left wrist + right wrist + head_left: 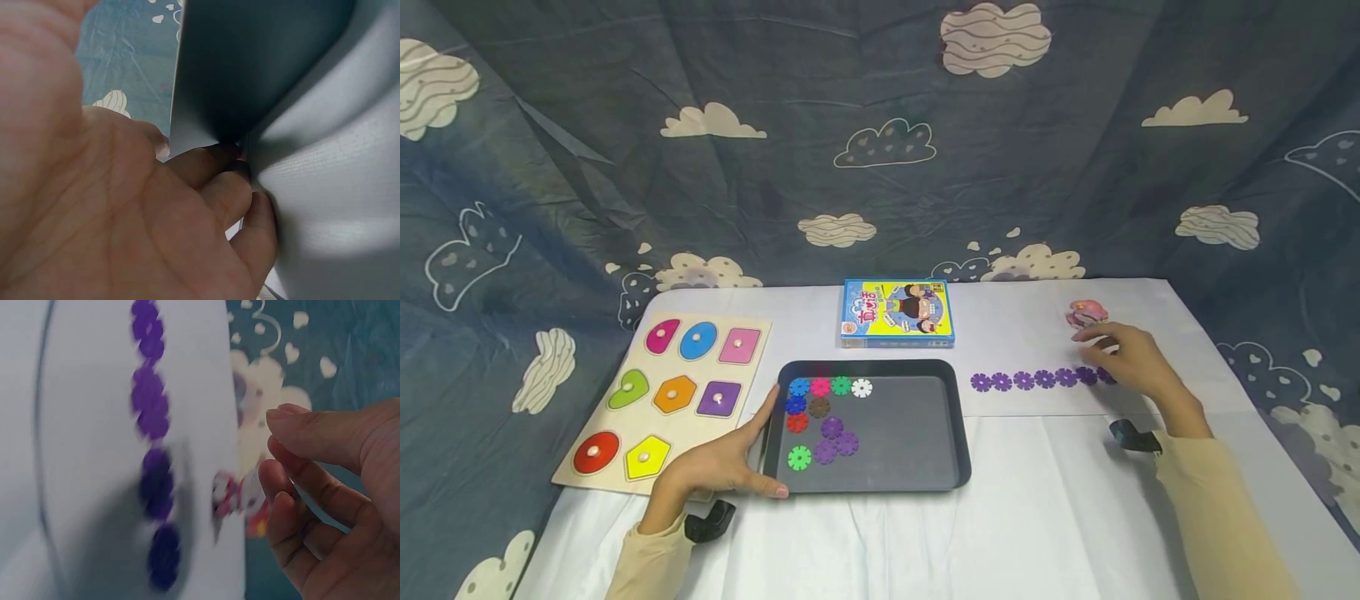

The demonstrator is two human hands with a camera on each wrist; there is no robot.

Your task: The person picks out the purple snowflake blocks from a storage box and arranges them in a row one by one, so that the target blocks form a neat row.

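Note:
My left hand (722,462) holds the dark grey tray (895,477) at its near left corner, the thumb by the front edge and the fingers along the left side. In the left wrist view, bent fingers (228,197) touch the tray's outer wall. Several coloured snowflake discs lie in the tray, among them purple discs (832,427). My right hand (1131,360) hovers above the right end of a row of purple snowflake discs (1024,381). No object shows between its loosely bent fingers. Just beyond it is a small pink toy figure (1086,313).
A wooden shape puzzle board (647,358) with knobbed pieces lies left of the tray. Behind the tray sits a blue and yellow box (898,312). White cloth (1037,500) covers the table, and a dark cloud-patterned curtain (775,192) hangs at the back.

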